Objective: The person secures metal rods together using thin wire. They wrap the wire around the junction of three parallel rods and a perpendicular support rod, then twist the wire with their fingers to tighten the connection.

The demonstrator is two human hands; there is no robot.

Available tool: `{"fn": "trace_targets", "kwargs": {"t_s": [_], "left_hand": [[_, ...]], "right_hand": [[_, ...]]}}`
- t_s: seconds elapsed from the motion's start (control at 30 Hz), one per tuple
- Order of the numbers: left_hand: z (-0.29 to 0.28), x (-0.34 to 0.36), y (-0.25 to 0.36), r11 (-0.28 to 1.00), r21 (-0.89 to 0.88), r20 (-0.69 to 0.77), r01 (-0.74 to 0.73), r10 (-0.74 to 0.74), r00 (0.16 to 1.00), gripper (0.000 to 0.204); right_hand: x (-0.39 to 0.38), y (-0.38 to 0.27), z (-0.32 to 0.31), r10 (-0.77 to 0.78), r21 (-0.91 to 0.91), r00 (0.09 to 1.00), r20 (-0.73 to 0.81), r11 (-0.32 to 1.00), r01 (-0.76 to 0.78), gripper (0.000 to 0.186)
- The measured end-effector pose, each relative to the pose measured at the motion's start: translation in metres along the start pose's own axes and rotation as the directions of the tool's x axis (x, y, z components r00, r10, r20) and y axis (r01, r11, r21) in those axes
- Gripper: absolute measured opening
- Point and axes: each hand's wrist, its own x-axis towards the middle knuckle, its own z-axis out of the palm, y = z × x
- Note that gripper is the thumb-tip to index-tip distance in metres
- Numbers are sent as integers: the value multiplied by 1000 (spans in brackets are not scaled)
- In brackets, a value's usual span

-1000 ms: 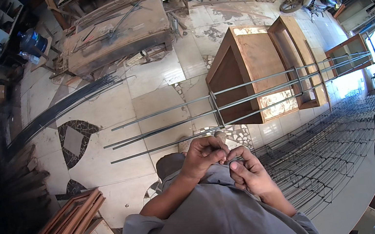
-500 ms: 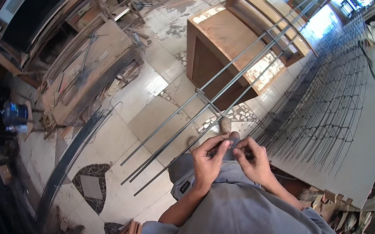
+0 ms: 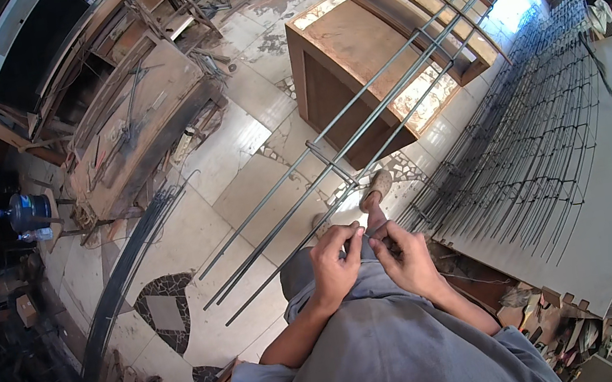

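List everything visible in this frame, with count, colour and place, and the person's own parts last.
long steel rods: several, grey, tied with crossbars, sloping from the wooden stand down over the floor
wooden stand: one, brown, upper middle
wire mesh stack: many bent wires, dark, on a pale board at right
workbench: one, rusty brown, upper left
water bottle: one, blue, far left
bundle of thin rods: one, dark, on the floor at left
thin wire: one piece, grey, between both hands
shoe: one, tan, by the rods
left hand: pinching the wire
right hand: pinching the wire
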Motion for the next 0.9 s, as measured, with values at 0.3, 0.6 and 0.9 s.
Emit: {"fn": "trace_targets", "kwargs": {"t_s": [0.3,0.6,0.9], "left_hand": [[-16,19,3,941,336,118,-32,-9,993,18],[-33,40,-6,850,512,117,-125,75,990,29],[1,58,-22,856,516,217,27,-161,963,30]], "right_hand": [[19,45,5,-30,-26,997,-71,999,28,12],[72,74,20,-19,-224,1000,4,974,20,13],[75,53,7,4,-190,1000,-23,982,-8,14]]}}
